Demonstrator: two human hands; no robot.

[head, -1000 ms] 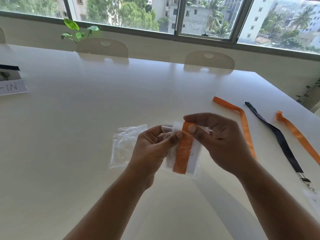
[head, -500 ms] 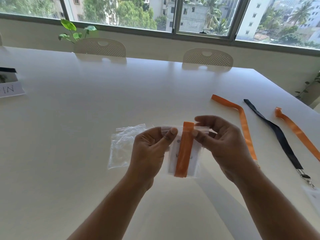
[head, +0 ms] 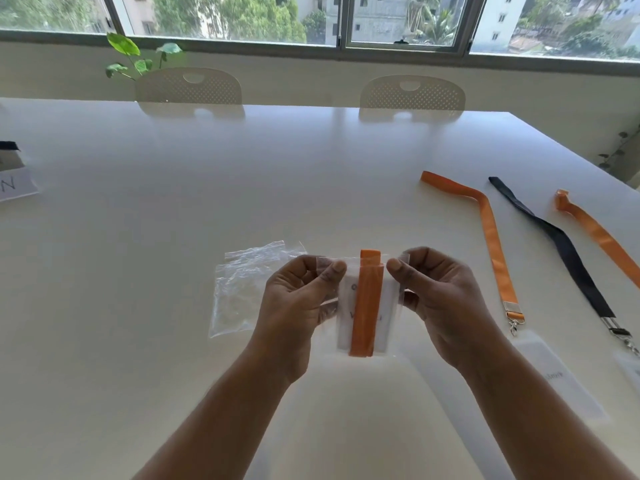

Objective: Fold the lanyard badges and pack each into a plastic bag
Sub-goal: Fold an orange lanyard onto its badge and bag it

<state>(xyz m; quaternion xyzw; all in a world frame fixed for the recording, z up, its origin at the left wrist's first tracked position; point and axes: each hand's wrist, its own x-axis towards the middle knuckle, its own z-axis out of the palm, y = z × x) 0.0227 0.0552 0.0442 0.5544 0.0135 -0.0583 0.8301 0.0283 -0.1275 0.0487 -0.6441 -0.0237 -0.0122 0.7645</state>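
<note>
Both my forearms reach up from the bottom edge of the frame and meet just below its centre, wrists bent slightly inward so the hands face each other above the white table (head: pixel 173 237). My left hand (head: pixel 294 306) is curled, thumb pressed against the folded fingers, pinching the upper left corner of a clear plastic bag (head: pixel 363 268). My right hand (head: pixel 440 306) mirrors it, thumb and forefinger closed on the bag's upper right corner, the other fingers tucked behind the bag. Between the two pinches the bag's top edge is stretched flat and the bag hangs upright.

Inside it sits the folded lanyard badge (head: pixel 365 306): a white card with the orange strap folded lengthwise down its middle, the strap's top end poking up to the bag's mouth. The print on the card is too blurred to read.

Just left of my left hand, a small heap of empty plastic bags (head: pixel 242 289) lies on the table. In the right of the frame three lanyards lie stretched out: an orange lanyard (head: pixel 491 237) nearest my right hand, with a metal clip and a clear badge holder (head: pixel 554 372) at its near end, then a black lanyard (head: pixel 561 244), then a second orange lanyard (head: pixel 599 233) by the right edge. A printed sheet (head: pixel 14 185) lies at the left edge.
</note>
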